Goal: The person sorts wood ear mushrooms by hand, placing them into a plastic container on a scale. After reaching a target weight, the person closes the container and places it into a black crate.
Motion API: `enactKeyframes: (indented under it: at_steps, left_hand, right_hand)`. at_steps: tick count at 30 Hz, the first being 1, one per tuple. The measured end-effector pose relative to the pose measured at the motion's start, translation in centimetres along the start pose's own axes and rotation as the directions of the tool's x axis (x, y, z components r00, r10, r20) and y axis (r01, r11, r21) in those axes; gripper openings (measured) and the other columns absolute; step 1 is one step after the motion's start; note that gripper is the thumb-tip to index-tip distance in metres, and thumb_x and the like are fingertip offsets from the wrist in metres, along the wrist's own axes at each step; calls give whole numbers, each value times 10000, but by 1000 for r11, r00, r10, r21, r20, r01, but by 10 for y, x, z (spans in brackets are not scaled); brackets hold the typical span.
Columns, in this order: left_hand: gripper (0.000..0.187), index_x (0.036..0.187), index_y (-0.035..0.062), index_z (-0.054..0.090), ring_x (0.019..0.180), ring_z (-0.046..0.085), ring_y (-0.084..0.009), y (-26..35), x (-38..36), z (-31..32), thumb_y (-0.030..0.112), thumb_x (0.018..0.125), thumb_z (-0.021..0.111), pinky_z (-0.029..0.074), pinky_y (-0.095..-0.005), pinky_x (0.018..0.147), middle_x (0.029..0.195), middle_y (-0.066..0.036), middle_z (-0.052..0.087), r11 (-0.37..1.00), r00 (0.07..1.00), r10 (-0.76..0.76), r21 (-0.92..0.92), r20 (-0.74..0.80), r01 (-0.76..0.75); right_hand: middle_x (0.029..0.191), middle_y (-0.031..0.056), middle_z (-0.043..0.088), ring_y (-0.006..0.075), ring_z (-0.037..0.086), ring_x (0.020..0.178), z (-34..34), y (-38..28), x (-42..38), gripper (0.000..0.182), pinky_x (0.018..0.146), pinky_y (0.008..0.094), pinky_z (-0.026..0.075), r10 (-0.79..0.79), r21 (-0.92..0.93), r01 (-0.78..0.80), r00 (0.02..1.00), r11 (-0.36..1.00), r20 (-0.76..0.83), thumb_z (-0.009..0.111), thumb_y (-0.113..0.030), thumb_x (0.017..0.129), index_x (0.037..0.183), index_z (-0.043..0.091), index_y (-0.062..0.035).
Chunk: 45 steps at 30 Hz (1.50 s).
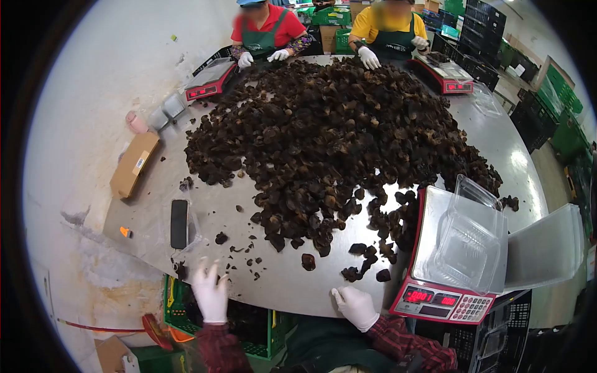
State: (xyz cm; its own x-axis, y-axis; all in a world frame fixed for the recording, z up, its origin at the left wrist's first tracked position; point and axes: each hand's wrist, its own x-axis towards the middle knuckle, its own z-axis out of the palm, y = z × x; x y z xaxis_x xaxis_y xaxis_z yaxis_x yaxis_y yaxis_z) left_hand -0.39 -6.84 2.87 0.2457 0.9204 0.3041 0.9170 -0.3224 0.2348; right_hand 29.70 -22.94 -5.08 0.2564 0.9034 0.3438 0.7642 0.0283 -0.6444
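My left hand (pixel 210 291), in a white glove, is over the table's near left edge with its fingers spread and nothing in them. A small dark clump (pixel 180 270) is just left of it, and crumbs lie scattered beyond its fingertips. My right hand (pixel 356 308), also gloved, rests at the near edge with curled fingers; whatever they may hold is hidden. Past it lie a few loose dark, wrinkled pieces (pixel 351 273) that look like wood ear mushrooms. A large heap of the same mushrooms (pixel 323 130) covers the middle of the metal table (pixel 286 292).
A red digital scale (pixel 441 298) bearing clear plastic trays (pixel 466 242) stands to my right, beside stacked lids (pixel 547 248). A phone (pixel 179 224) and a cardboard box (pixel 134 165) lie left. Two gloved co-workers work across the table near two more scales (pixel 202 92). Green crates (pixel 180 308) sit below.
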Motion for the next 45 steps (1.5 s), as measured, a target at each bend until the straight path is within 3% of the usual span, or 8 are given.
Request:
enactKeyframes:
  at_steps: [3,11,17,19,27,35,41,45]
  left_hand:
    - [420,1173,99,647,1213,494,-381,70,21,41,123,761,726,382,-470,1033,1334,-171,523,915,980,192,-371,51,-159]
    - [501,1277,201,582,1345,325,-394,172,109,114,338,809,696,183,-578,1116,1412,-158,426,914,938,346,-228,3,-336]
    - [304,1125,171,640,1299,412,-310,200,30,110,217,825,645,240,-604,1087,1248,-60,551,647,657,748,-327,98,-689]
    - [274,1109,165,641,1270,457,-279,198,11,105,155,835,624,263,-587,1084,1230,-28,568,588,583,800,-383,143,-712]
    - [405,1209,171,620,1237,442,-343,197,52,99,256,818,679,305,-490,1053,1331,-148,500,840,864,503,-219,-32,-497]
    - [448,1203,158,620,1126,519,-311,215,36,82,285,783,709,408,-424,948,1255,-119,554,566,687,726,-568,1,-597]
    - [501,1280,226,577,1267,394,-406,199,146,119,374,813,683,331,-547,1009,1367,-166,458,930,927,358,-42,-115,-364]
    - [510,1279,259,578,1316,335,-402,208,125,133,521,842,594,272,-603,1038,1384,-119,465,879,863,468,-194,190,-435]
  right_hand:
    - [651,79,559,281,583,553,-1,0,-3,203,483,385,467,-16,-43,17,1000,999,11,632,-231,894,743,575,-107]
    - [708,100,581,291,589,573,1,2,-6,127,502,383,471,233,105,-214,947,971,-223,695,-171,854,849,608,-79]
    - [709,106,578,302,591,590,-2,1,-2,167,525,405,467,325,88,-313,915,946,-237,714,-187,839,828,597,-68]
    - [702,110,569,306,581,582,-4,4,-3,196,520,406,460,122,-1,-124,976,992,-183,718,-207,838,793,585,-69]
    - [540,81,470,277,516,459,-7,0,2,350,432,401,410,-48,-175,47,999,983,0,687,-291,853,603,519,-114]
    - [531,67,464,256,522,453,1,8,1,329,419,392,407,-39,-126,33,998,992,-44,675,-268,856,608,518,-119]
    - [513,81,466,278,521,446,-3,3,5,364,416,393,404,-20,-167,14,999,986,-37,686,-267,849,576,502,-111]
    - [505,92,474,286,517,437,0,8,3,399,415,400,402,21,-154,-27,999,988,-41,687,-275,851,549,487,-107]
